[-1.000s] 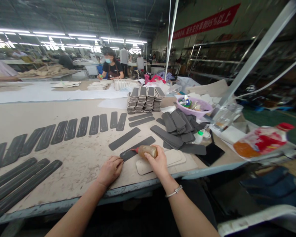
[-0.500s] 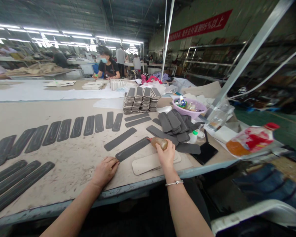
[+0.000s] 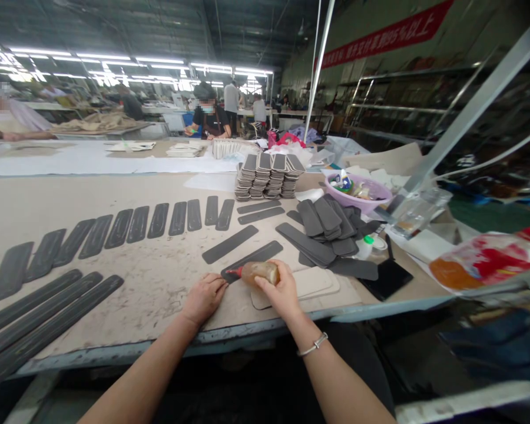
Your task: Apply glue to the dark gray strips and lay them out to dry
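My right hand (image 3: 284, 290) is wrapped round a squeeze bottle (image 3: 259, 274) of amber, glue-like liquid. The bottle lies nearly level, its red nozzle (image 3: 235, 271) pointing left at the near end of a dark grey strip (image 3: 262, 253). My left hand (image 3: 205, 299) has its fingers together and curled, pressing that same end against the table; the fingertips are partly hidden. Another dark grey strip (image 3: 230, 244) lies just beyond. Under and right of my right hand are flat beige pieces (image 3: 318, 282) with rounded ends.
Shiny-coated dark pieces (image 3: 128, 227) form a row at left, with longer strips (image 3: 66, 318) nearer me. A heap of dark pieces (image 3: 322, 218), stacked pieces (image 3: 269, 176), a purple basin (image 3: 357, 194) and a large jug (image 3: 490, 259) stand right. A metal pole (image 3: 472, 118) slants upward. Co-workers sit across.
My right hand has drawn the bottle along the strip from its far end towards my left hand. My left hand stays on the near end. The camera view has swung slightly left.
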`<state>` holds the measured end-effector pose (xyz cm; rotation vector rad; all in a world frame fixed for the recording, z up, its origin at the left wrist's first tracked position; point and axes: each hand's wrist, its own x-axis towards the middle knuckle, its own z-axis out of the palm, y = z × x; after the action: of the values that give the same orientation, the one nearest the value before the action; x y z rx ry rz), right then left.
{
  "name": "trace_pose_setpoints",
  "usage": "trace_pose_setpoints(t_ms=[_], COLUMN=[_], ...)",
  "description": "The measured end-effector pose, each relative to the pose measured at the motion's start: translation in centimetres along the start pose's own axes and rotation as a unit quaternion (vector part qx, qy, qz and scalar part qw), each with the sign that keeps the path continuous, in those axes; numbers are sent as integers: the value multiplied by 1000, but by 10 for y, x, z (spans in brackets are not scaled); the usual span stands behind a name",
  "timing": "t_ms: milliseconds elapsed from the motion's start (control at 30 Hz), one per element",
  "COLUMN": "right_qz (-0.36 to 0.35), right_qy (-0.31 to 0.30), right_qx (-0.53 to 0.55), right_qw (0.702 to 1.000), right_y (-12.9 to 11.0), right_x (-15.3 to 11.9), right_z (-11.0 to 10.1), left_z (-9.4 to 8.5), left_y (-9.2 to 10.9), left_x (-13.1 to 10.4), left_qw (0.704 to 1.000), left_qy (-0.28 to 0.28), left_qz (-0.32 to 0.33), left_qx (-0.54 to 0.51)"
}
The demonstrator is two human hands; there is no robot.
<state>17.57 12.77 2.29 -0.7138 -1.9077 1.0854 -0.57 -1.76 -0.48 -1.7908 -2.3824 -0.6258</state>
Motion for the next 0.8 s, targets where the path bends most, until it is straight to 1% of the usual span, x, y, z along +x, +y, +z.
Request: trace_pose_setpoints(t_ms=[133,400,533,667,800], right_qz=[1,26,39,56,60], right_qy=[-15,-27,-29,0,75], right_qx=[-22,-43,-48,-68,-115], right_qw=[1000,998,998,996,989], right_y=[-3,-11,-15,-6,12], right_x=[-1,-5,-5,3,18], right_z=[5,-10,-14,-25,-42], left_z=[-1,0,2,1,1], left_y=[1,1,1,1,0], left_x=[0,1,1,1,2], left_qw=[1000,1000,999,999,998], left_qy=[-1,6,22,38,41], left_qz=[5,15,27,33,42], left_qx=[-4,2,12,19,15])
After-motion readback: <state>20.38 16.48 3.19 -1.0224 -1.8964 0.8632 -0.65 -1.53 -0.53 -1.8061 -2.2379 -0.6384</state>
